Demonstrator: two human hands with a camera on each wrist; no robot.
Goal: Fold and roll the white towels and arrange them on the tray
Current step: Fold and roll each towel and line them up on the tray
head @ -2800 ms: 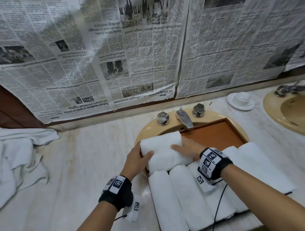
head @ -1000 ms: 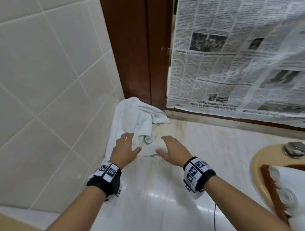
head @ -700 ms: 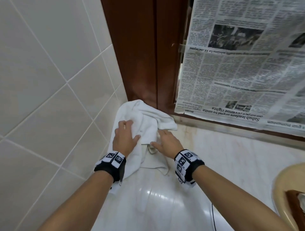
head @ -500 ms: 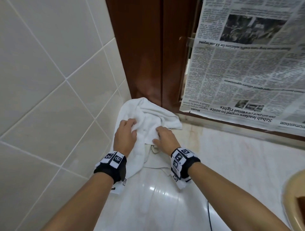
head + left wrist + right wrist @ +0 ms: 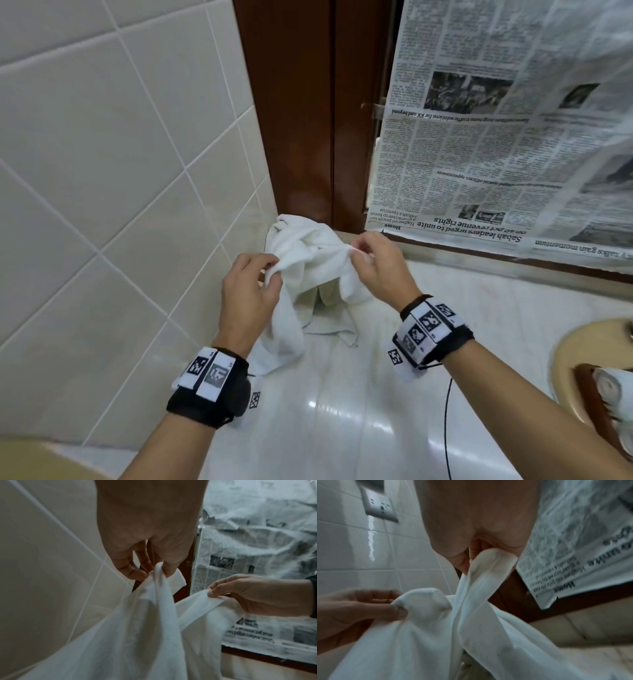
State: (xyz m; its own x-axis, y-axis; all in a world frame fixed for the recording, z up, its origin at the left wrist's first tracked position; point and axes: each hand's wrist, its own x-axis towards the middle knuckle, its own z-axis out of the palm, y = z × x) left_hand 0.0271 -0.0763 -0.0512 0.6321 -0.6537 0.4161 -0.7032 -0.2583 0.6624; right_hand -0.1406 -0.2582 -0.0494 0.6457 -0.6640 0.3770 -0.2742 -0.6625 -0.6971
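A crumpled white towel [image 5: 310, 270] is lifted off the marble counter in the corner by the tiled wall. My left hand [image 5: 270, 274] pinches one bunched edge of the towel [image 5: 157, 574]. My right hand [image 5: 352, 251] pinches another edge of the towel [image 5: 489, 562] a little higher and to the right. The rest of the cloth hangs down onto the counter, over more white cloth [image 5: 329, 318] lying there. At the far right, the wooden tray [image 5: 594, 407] sits over a beige sink and shows the end of a rolled towel [image 5: 613, 387].
The tiled wall [image 5: 102, 171] stands close on the left. A brown wooden frame [image 5: 308, 120] and taped newspaper [image 5: 496, 137] rise behind the towel. Glossy marble counter [image 5: 342, 411] stretches toward me. The beige sink rim [image 5: 565, 359] is at the right edge. A wall socket [image 5: 378, 508] is on the tiles.
My hands left the rolled towel on the tray and moved left to the corner pile. From pressing on the cloth half a second ago, both hands now pinch the towel and have lifted it.
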